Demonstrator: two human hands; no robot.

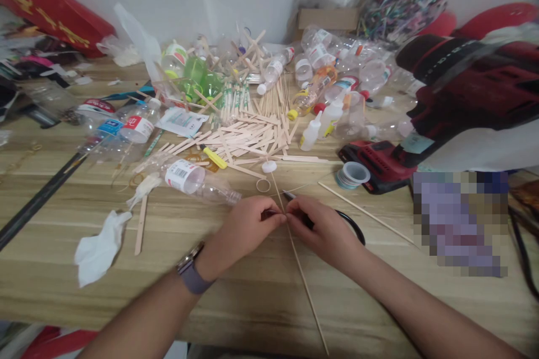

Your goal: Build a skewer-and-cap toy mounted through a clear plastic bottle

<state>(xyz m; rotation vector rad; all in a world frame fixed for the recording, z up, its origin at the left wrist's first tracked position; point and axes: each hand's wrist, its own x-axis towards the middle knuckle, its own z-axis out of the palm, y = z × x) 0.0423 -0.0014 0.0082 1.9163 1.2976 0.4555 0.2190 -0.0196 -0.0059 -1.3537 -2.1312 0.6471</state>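
Observation:
My left hand [246,225] and my right hand [322,230] meet fingertip to fingertip over the wooden table [236,291]. Both pinch a long thin wooden skewer [301,272] that runs from a white bottle cap [269,166] down toward the table's front edge. My right hand also holds scissors with black handles [353,225]; their metal tip [289,194] pokes out above the fingers. A watch sits on my left wrist [191,269]. A small ring [263,185] lies just above my hands.
A heap of popsicle sticks [248,137] and plastic bottles [185,176] covers the middle and back. Glue bottles [311,133], a tape roll [352,175], a red tool [374,162], a crumpled tissue [99,252] and another skewer [366,213] lie around.

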